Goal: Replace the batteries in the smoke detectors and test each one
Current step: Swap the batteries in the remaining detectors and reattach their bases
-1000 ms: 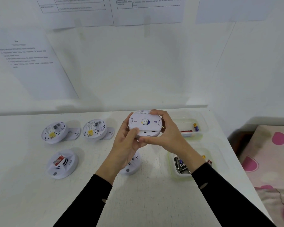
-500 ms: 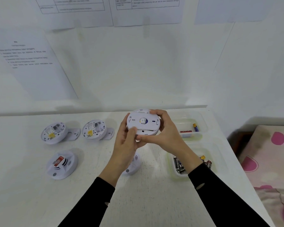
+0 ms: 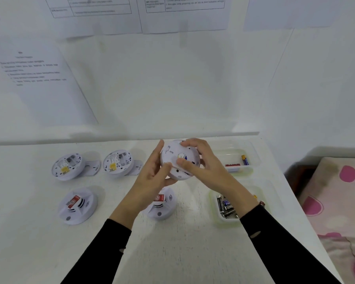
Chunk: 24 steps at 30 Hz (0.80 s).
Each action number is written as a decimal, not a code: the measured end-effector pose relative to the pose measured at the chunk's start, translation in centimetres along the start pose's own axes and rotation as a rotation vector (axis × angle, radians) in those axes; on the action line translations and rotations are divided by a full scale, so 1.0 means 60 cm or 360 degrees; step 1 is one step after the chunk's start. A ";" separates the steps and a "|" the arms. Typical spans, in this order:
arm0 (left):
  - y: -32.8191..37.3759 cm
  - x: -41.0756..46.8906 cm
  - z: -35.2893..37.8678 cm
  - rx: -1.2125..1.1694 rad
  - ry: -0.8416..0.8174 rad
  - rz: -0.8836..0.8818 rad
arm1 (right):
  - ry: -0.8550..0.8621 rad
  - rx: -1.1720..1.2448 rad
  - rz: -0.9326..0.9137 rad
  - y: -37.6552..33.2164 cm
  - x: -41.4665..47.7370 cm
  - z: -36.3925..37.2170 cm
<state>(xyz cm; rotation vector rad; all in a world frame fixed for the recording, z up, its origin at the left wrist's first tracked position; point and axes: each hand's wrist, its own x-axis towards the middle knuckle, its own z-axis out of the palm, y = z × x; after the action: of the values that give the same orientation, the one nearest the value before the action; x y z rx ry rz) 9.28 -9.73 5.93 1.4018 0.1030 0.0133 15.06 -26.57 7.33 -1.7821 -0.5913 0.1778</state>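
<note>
I hold a round white smoke detector (image 3: pixel 173 158) above the table, its back plate turned toward me. My left hand (image 3: pixel 152 179) cups it from the left and below. My right hand (image 3: pixel 199 160) grips its right rim, thumb across the back plate. Two opened detectors (image 3: pixel 67 166) (image 3: pixel 117 162) lie at the back left with their battery bays showing. Two closed detectors (image 3: pixel 77 204) (image 3: pixel 162 206) with red labels lie nearer me. A clear tray (image 3: pixel 215 210) holds several batteries; a farther tray (image 3: pixel 252 160) holds a few more.
The white table (image 3: pixel 172 253) ends at a wall behind and at its right edge. A pink spotted cloth (image 3: pixel 340 201) lies lower at the right. Printed sheets (image 3: pixel 39 78) hang on the wall.
The detector has turned in my hands and tilted left. My right thumb moved onto its back plate, and my left fingers opened along its left side.
</note>
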 end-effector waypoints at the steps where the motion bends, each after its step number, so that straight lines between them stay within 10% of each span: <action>1: 0.002 0.001 0.000 -0.0105 0.0019 -0.0004 | 0.0027 -0.0057 -0.0026 -0.001 0.003 -0.003; 10: 0.025 0.017 0.015 -0.1168 -0.0093 -0.0408 | -0.0072 -0.0330 -0.0437 -0.017 0.015 0.019; 24: 0.023 0.030 0.039 -0.1152 0.0023 -0.0366 | 0.0372 -0.1025 -0.0721 -0.010 0.012 0.038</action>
<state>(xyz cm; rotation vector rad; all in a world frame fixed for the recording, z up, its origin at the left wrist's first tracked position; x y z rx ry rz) 11.32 -11.66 7.53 0.6617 0.2441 -0.1201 14.56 -24.13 7.34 -2.1755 -0.9302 -0.5865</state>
